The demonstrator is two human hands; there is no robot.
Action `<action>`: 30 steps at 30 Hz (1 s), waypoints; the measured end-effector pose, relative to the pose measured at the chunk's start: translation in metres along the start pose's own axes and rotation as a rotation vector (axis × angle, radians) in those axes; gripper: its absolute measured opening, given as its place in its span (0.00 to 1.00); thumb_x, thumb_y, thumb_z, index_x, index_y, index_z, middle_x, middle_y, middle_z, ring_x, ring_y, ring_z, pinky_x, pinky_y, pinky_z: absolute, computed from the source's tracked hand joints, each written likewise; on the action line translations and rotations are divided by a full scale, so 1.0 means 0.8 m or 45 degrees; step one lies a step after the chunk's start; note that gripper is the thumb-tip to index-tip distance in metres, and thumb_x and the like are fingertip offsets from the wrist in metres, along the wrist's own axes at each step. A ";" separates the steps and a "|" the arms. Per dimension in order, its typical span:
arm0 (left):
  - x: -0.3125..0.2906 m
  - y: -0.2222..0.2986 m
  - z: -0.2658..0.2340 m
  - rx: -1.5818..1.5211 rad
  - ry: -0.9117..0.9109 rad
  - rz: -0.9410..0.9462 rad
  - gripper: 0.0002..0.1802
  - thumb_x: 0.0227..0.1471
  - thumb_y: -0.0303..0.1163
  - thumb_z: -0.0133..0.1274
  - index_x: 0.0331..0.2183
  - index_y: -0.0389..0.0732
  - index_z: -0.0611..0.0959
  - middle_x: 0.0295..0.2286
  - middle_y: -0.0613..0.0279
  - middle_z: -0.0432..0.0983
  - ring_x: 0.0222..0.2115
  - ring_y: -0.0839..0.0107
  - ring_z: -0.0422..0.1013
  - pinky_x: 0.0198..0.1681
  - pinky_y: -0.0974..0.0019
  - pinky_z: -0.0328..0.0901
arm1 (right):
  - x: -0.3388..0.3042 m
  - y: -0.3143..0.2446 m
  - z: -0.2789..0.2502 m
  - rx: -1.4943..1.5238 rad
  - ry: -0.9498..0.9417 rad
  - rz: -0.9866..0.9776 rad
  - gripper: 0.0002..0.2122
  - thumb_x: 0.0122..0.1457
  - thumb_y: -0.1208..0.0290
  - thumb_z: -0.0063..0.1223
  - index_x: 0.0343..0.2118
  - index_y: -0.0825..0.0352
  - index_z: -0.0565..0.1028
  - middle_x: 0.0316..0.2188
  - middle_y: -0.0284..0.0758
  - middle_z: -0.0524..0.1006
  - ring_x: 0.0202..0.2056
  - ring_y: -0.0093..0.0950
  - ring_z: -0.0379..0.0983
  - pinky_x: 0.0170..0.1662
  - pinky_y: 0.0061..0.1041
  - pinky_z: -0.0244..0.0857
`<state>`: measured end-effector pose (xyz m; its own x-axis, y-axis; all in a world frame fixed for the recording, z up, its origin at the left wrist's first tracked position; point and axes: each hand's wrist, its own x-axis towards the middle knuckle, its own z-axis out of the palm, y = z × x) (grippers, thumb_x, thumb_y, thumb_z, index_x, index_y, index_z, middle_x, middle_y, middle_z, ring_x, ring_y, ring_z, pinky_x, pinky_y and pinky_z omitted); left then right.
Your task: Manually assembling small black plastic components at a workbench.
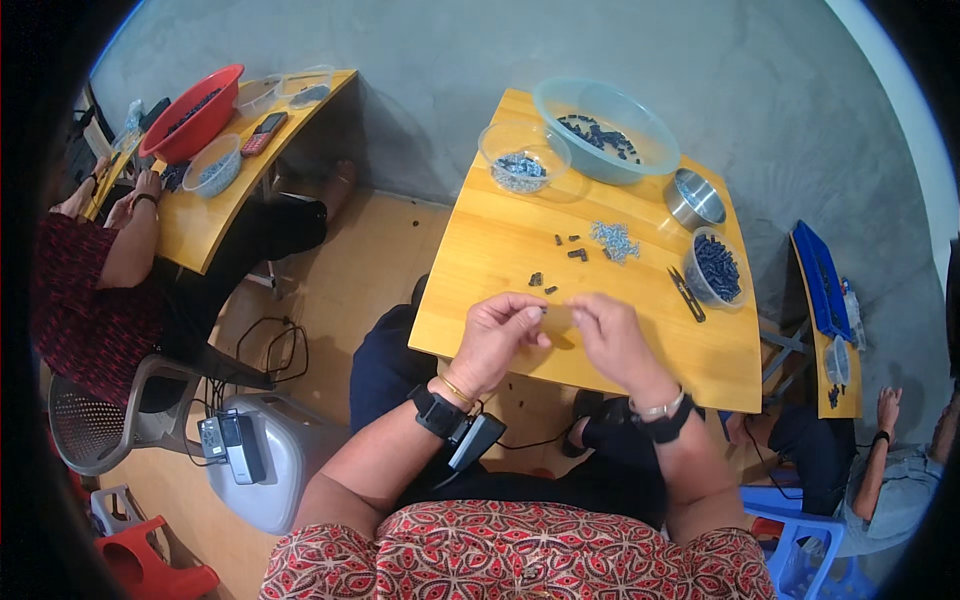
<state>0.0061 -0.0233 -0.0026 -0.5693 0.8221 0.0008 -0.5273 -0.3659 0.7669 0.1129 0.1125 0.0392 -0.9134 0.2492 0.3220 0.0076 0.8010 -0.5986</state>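
Over the near edge of the yellow table, my left hand (495, 338) pinches a small dark piece (543, 309) between thumb and fingertips. Close by on its right, my right hand (615, 340) has its fingers drawn together; whatever they hold is too small to make out. Just beyond the hands lie several small black pieces (577, 255). Past these is a loose pile of small silvery-blue parts (615, 241). Black tweezers or snips (686, 294) rest to the right, beside a clear tub of black pieces (717, 270).
At the table's (480, 270) far side stand a light-blue basin (608, 165), a clear tub of small silvery parts (520, 172) and a metal bowl (694, 199). Other people sit at a left table with a red basin (190, 115) and a right one with a blue tray (820, 280).
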 end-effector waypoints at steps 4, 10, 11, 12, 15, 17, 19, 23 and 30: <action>0.003 0.003 -0.005 -0.299 0.028 -0.022 0.07 0.53 0.25 0.46 0.35 0.34 0.76 0.24 0.64 0.72 0.24 0.76 0.68 0.31 0.70 0.67 | 0.040 0.006 -0.004 -0.081 -0.097 0.147 0.06 0.48 0.76 0.49 0.30 0.69 0.69 0.21 0.46 0.72 0.28 0.45 0.70 0.31 0.38 0.63; 0.004 0.002 -0.006 -0.356 0.017 -0.031 0.07 0.53 0.25 0.46 0.35 0.35 0.76 0.23 0.65 0.71 0.25 0.77 0.66 0.31 0.70 0.66 | 0.056 0.019 0.009 -0.251 -0.257 0.019 0.04 0.47 0.79 0.47 0.27 0.70 0.68 0.21 0.48 0.71 0.25 0.48 0.68 0.27 0.35 0.63; 0.004 0.002 -0.006 -0.356 0.018 -0.032 0.07 0.53 0.25 0.46 0.35 0.35 0.76 0.23 0.65 0.71 0.25 0.77 0.66 0.31 0.70 0.66 | 0.056 0.020 0.010 -0.250 -0.258 0.020 0.04 0.47 0.79 0.47 0.27 0.70 0.68 0.21 0.48 0.71 0.25 0.48 0.68 0.27 0.35 0.63; 0.003 0.002 -0.007 -0.338 0.016 -0.033 0.07 0.53 0.25 0.47 0.35 0.35 0.76 0.23 0.64 0.71 0.25 0.77 0.66 0.31 0.71 0.66 | 0.056 0.021 0.011 -0.317 -0.252 -0.011 0.04 0.47 0.79 0.48 0.28 0.70 0.69 0.20 0.47 0.71 0.25 0.45 0.69 0.27 0.34 0.63; 0.003 0.003 -0.005 -0.307 0.009 -0.044 0.07 0.52 0.25 0.47 0.35 0.35 0.76 0.23 0.64 0.71 0.25 0.76 0.67 0.31 0.72 0.66 | 0.051 0.031 0.007 -0.181 -0.182 0.029 0.05 0.49 0.78 0.49 0.29 0.70 0.69 0.19 0.42 0.72 0.24 0.37 0.71 0.26 0.30 0.64; 0.004 0.003 -0.004 -0.295 0.003 -0.054 0.08 0.52 0.25 0.47 0.36 0.35 0.76 0.23 0.64 0.71 0.25 0.76 0.67 0.32 0.72 0.66 | 0.044 0.031 -0.001 0.022 -0.117 0.098 0.05 0.50 0.77 0.49 0.30 0.69 0.69 0.19 0.39 0.73 0.23 0.31 0.72 0.26 0.27 0.64; 0.005 0.001 -0.008 -0.292 -0.021 -0.059 0.08 0.52 0.25 0.48 0.36 0.34 0.76 0.25 0.64 0.71 0.25 0.75 0.68 0.31 0.73 0.67 | 0.035 0.015 -0.010 0.944 -0.157 0.566 0.04 0.54 0.76 0.48 0.32 0.69 0.69 0.22 0.33 0.72 0.23 0.21 0.70 0.26 0.21 0.65; 0.005 -0.001 -0.010 -0.306 -0.033 -0.060 0.09 0.51 0.24 0.48 0.37 0.34 0.76 0.25 0.63 0.72 0.25 0.74 0.69 0.32 0.73 0.67 | 0.016 0.000 0.004 1.436 -0.107 0.482 0.03 0.57 0.76 0.44 0.33 0.69 0.67 0.24 0.33 0.72 0.23 0.19 0.69 0.27 0.18 0.67; 0.005 0.002 -0.007 -0.287 -0.034 -0.074 0.09 0.51 0.23 0.48 0.37 0.33 0.76 0.28 0.60 0.72 0.26 0.72 0.70 0.33 0.71 0.68 | 0.011 -0.006 0.010 1.657 -0.090 0.508 0.04 0.56 0.78 0.44 0.34 0.68 0.67 0.23 0.35 0.72 0.22 0.22 0.68 0.29 0.23 0.67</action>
<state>-0.0001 -0.0230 -0.0051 -0.5189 0.8546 -0.0201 -0.6880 -0.4036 0.6031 0.1019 0.1067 0.0390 -0.9584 0.2812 -0.0486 -0.0761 -0.4159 -0.9062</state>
